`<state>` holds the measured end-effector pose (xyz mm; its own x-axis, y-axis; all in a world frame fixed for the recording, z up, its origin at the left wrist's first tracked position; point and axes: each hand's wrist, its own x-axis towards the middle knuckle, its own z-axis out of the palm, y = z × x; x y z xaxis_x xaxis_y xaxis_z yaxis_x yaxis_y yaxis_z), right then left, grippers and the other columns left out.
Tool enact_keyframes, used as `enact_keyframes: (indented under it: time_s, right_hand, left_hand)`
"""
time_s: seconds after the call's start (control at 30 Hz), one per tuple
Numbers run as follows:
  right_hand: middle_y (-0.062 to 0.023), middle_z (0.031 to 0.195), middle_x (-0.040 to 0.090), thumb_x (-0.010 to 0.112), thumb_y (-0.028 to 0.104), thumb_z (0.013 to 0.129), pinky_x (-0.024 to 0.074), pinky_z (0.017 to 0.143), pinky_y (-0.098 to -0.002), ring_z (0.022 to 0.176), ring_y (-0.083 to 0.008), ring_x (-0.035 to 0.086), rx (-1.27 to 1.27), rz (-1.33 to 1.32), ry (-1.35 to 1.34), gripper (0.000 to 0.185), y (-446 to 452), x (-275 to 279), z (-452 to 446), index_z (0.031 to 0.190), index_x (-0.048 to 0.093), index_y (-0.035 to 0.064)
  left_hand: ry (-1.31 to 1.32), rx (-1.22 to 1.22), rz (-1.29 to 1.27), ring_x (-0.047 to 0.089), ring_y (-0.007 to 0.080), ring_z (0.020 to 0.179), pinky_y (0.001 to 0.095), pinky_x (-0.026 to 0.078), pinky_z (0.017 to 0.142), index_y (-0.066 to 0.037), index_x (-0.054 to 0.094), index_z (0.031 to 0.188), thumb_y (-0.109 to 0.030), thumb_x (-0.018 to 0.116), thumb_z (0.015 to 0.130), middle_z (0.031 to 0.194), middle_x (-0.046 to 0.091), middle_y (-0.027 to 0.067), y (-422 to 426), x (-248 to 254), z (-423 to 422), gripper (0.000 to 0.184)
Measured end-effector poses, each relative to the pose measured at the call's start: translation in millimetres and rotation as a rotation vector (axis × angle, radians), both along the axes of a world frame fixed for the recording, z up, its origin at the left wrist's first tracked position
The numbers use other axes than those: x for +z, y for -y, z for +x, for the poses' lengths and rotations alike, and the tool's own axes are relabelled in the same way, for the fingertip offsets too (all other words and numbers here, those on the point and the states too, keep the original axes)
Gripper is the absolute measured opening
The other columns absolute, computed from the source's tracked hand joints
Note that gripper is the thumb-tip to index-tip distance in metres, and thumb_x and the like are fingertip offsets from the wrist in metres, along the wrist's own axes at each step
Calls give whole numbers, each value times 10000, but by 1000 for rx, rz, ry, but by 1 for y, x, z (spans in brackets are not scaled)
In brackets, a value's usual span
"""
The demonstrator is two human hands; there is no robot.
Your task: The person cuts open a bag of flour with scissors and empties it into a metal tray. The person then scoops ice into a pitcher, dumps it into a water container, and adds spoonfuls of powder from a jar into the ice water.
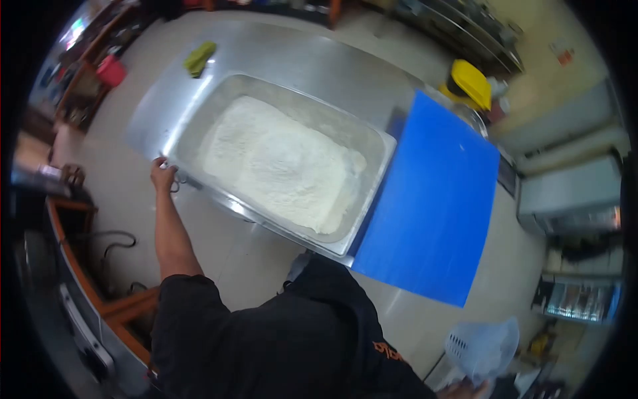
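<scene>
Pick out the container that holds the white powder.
The large rectangular metal tub beside the blue sheet: its broad open top shows the powder. The pink container and the pale, slotted basket show none.

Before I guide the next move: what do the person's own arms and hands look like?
The left hand is ungloved, its forearm bare below a loose black sleeve. Orange lettering marks the black top. The right hand is blurred at the picture's edge, details unclear.
</scene>
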<state>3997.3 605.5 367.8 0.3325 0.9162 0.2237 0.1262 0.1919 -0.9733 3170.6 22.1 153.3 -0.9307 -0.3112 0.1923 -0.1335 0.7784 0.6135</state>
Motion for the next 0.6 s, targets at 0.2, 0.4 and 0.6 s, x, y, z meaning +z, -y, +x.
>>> enact_keyframes:
  time_s: [0.2,0.4,0.6]
  right_hand:
    - [-134,1193,570,607,328,835,360,996,-413,1130,-267,516,-6,-46,-392,469,20,18,-60,1148,562,-18]
    - [-139,1132,579,595,300,833,386,951,-407,1093,-265,535,-5,-18,-347,442,38,6,-53,1125,560,-30]
    - [-139,1114,578,581,270,805,410,933,-405,1075,-261,544,58,-62,-363,434,57,-1,-30,1106,571,-42]
  left_hand:
    - [29,-294,686,615,246,1009,374,506,806,0,578,1213,-296,531,911,1124,643,114,15,-77,-49,425]
    - [145,242,-83,634,378,856,456,467,802,62,640,970,-482,465,914,922,664,249,-30,-58,85,574]
    - [1080,-516,854,539,209,1096,381,479,863,-41,491,1256,-375,518,924,1167,585,121,-209,1,348,472]
